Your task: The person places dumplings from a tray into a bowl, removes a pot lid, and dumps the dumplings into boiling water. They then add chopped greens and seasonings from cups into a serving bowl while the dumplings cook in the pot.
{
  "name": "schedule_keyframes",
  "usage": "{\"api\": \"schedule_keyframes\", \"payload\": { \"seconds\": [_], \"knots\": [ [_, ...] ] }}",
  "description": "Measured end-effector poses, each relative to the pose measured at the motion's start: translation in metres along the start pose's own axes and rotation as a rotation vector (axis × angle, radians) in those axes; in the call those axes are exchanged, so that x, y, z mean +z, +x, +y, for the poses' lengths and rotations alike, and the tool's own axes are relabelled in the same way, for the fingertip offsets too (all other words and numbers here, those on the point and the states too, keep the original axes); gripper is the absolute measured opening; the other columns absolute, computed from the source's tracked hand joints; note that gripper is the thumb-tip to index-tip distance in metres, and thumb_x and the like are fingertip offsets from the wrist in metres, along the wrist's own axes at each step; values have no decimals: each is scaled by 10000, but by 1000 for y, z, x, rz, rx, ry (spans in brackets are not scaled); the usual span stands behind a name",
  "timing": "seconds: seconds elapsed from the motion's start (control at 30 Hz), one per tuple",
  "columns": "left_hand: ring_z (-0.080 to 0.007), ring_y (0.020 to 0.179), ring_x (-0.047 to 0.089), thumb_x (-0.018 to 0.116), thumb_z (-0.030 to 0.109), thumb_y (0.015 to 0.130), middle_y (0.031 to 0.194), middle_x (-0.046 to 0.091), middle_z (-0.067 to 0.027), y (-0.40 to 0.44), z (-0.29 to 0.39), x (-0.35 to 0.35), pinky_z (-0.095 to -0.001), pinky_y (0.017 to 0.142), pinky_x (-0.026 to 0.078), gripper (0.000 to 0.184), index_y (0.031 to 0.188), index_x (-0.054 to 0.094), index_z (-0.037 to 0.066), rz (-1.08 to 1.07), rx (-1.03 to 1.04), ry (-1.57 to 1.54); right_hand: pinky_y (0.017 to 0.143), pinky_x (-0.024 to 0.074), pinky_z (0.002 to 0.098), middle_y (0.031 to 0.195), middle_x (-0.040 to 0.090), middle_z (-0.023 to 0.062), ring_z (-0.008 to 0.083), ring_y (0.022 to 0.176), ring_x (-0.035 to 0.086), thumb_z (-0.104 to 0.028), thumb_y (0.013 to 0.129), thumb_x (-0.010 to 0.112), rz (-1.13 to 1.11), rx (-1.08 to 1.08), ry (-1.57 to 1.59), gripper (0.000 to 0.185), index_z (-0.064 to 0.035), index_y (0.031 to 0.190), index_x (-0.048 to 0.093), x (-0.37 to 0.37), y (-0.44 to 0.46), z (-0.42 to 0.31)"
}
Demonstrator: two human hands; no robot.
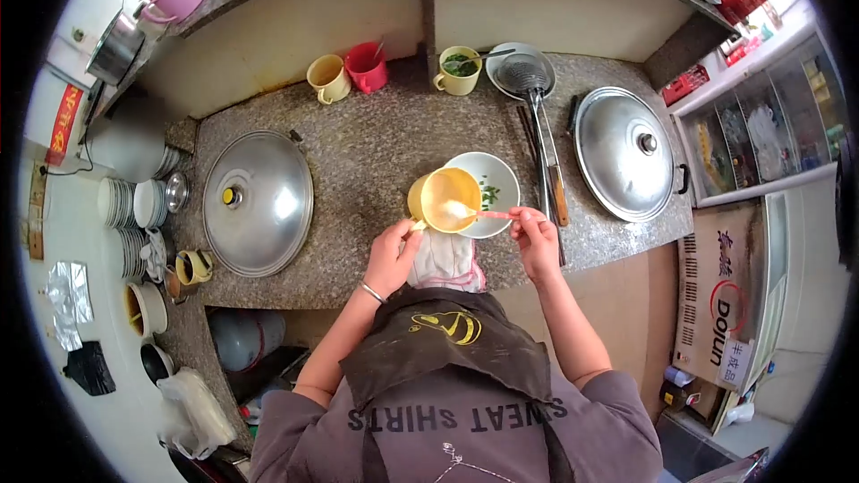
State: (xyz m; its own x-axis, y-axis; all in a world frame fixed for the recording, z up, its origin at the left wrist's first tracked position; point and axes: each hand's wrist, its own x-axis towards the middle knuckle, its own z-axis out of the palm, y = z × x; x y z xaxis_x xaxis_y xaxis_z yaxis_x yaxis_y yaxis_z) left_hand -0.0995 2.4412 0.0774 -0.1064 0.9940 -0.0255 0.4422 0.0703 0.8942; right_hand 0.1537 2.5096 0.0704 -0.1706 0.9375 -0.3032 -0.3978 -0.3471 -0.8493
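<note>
My left hand (pixel 392 256) is closed round the handle of a yellow mug (pixel 429 190), which is tilted so that its inside shows. Between the fingers of my right hand (pixel 535 240) is the pink handle of a spoon (pixel 494 215). Its far end is inside the mug, where a patch of white, grainy stuff shows. Partly behind the mug stands a white bowl (pixel 503 181) with chopped greens (pixel 488 193) in it. A folded white cloth (pixel 445 259) lies on the counter just below the mug.
Domed metal lids stand left (pixel 268 224) and right (pixel 622 139). A strainer (pixel 524 77) and long-handled tools lie right of the bowl. Along the back wall are a cream mug (pixel 328 80), a red mug (pixel 367 68) and a mug of greens (pixel 459 82). Stacked plates (pixel 117 203) are at left.
</note>
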Motion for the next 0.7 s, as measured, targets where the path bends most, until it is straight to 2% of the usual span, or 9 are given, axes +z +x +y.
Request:
{"api": "schedule_keyframes", "payload": {
  "seconds": [0.07, 0.17, 0.23, 0.37, 0.43, 0.5, 0.57, 0.67, 0.7],
  "knots": [
    [-271, 673, 575, 558, 187, 872, 746, 574, -150, 2, -9, 6, -354, 621, 447, 194, 940, 553, 5, 19, 9, -18, 640, 415, 210, 744, 555, 16, 86, 671, 500, -170, 930, 515, 44, -109, -20, 226, 23, 1002, 604, -9, 0, -5],
    [-254, 612, 563, 547, 196, 884, 685, 563, -132, 1, -21, 5, -343, 575, 436, 171, 891, 537, 26, 60, -99, 3, 651, 437, 226, 762, 570, 39, 114, 707, 539, -107, 904, 538, 42, -233, -185, 171, 5, 1004, 619, -23, 4, -7],
    [-251, 612, 563, 546, 198, 885, 684, 561, -131, -2, -26, 3, -344, 574, 435, 173, 887, 537, 25, 77, -124, 23, 659, 466, 264, 794, 585, 75, 171, 749, 579, -6, 847, 564, -44, -598, -848, 175, -23, 1007, 635, -27, 6, -7],
    [-276, 629, 568, 557, 196, 877, 696, 573, -131, -8, -29, 1, -356, 582, 438, 173, 905, 545, 26, 105, -139, 70, 676, 488, 310, 857, 601, 100, 243, 776, 605, 60, 784, 590, -111, -673, -1090, 252, -56, 999, 652, -28, 5, -5],
    [-290, 646, 571, 562, 193, 872, 706, 579, -134, -10, -25, -2, -366, 594, 442, 170, 917, 551, 29, 96, -139, 90, 678, 488, 314, 858, 604, 102, 246, 780, 608, 52, 783, 595, -133, -686, -1031, 249, -59, 999, 652, -17, 1, -13],
    [-318, 695, 573, 570, 181, 855, 752, 587, -152, -10, -18, 1, -391, 629, 449, 169, 928, 565, 29, 72, -25, 147, 681, 488, 317, 859, 607, 104, 249, 784, 610, 44, 783, 601, -145, -698, -974, 246, -62, 999, 651, -4, -4, -19],
    [-328, 722, 571, 570, 178, 851, 775, 586, -161, -10, -7, 3, -403, 646, 449, 170, 930, 567, 27, 53, 4, 161, 686, 486, 324, 852, 611, 111, 257, 778, 611, 19, 793, 603, -252, -616, -964, 224, -58, 998, 650, 11, -3, -19],
    [-350, 777, 563, 566, 174, 850, 828, 582, -178, -12, 6, 4, -417, 677, 448, 175, 929, 569, 18, 30, 68, 188, 681, 476, 285, 847, 624, 108, 232, 767, 610, 12, 823, 583, -306, -548, -998, 180, -44, 977, 658, 16, 4, 5],
    [-354, 785, 560, 565, 176, 852, 830, 582, -177, -13, 10, 3, -419, 682, 447, 174, 928, 570, 19, 30, 107, 217, 660, 472, 283, 810, 624, 88, 185, 731, 597, -29, 852, 572, -309, -531, -973, 137, -26, 959, 657, 15, 4, 10]
  ]
}}
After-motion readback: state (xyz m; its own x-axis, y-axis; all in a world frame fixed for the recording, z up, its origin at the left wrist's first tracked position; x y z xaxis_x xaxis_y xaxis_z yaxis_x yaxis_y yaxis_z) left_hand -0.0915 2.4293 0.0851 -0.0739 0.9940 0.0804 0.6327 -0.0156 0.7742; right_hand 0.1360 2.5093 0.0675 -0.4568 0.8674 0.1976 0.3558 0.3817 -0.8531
